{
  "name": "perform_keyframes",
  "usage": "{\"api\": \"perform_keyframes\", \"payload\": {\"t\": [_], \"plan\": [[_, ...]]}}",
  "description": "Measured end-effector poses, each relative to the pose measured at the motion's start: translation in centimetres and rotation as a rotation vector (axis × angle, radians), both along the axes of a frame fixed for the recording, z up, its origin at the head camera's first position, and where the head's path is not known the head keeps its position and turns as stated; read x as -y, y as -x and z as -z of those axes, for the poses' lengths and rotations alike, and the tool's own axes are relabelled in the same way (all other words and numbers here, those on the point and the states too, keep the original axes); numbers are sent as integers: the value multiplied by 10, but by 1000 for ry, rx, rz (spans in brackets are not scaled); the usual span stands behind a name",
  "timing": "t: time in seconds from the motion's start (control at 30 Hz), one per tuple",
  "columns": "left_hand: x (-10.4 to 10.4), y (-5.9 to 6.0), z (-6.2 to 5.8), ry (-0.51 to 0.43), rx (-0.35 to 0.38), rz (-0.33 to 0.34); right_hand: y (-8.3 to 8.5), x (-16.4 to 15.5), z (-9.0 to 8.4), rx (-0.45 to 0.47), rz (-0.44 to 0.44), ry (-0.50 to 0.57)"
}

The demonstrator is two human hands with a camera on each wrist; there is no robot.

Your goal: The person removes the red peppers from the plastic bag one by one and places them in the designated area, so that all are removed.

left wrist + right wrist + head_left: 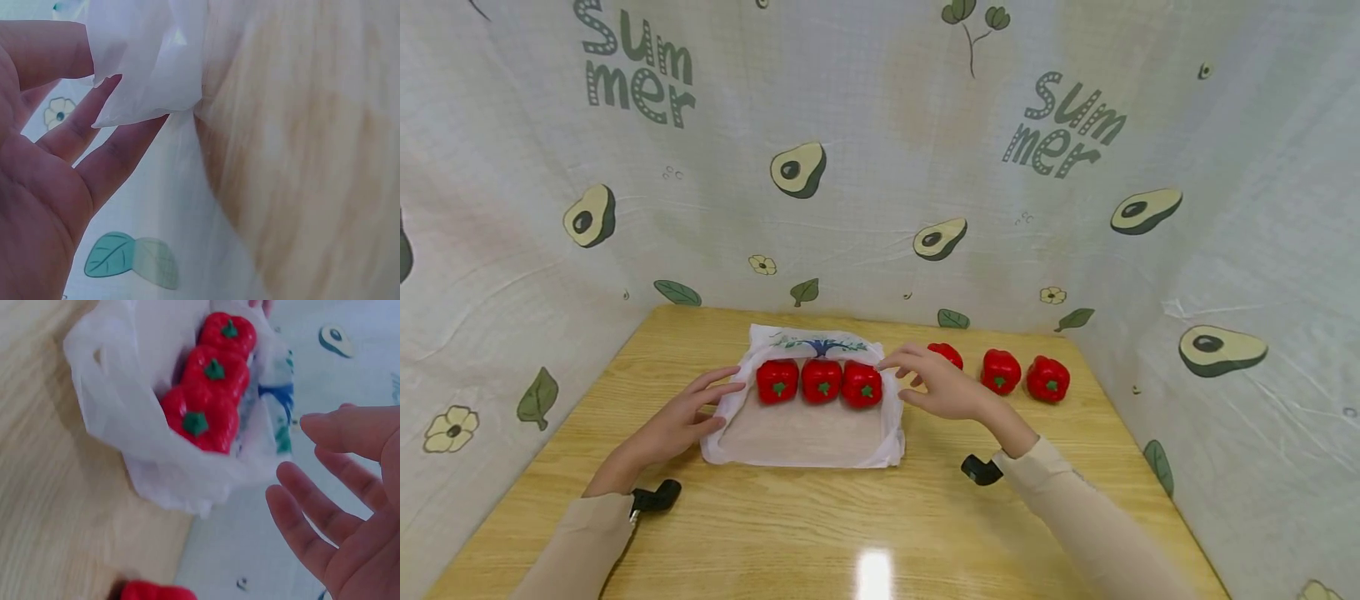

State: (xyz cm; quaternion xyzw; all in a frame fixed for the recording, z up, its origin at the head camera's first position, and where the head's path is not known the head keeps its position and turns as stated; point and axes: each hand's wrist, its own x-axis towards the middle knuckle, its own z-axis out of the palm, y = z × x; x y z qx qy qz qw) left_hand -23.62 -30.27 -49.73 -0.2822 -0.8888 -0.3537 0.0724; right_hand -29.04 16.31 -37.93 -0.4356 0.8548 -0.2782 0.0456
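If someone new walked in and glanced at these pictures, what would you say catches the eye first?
Three red peppers sit in a row inside the open white plastic bag at the middle of the wooden table. Three more red peppers stand in a line on the bare wood to its right. The left hand pinches the bag's left edge, and the right hand hovers open at its right rim.

Bright even light, glare on the table [874, 575], blurred wrist views.

Avocado-print cloth [880, 167] behind wooden table [850, 525]
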Motion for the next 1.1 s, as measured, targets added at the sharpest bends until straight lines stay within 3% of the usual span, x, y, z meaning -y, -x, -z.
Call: {"api": "perform_keyframes", "payload": {"t": [0.3, 1.1], "plan": [[0, -4, -3, -27, 42, 14, 10, 33, 8, 24, -49, -27], [-3, -3, -3, -32, 2, 19, 43, 54, 14, 49, -5, -287]]}}
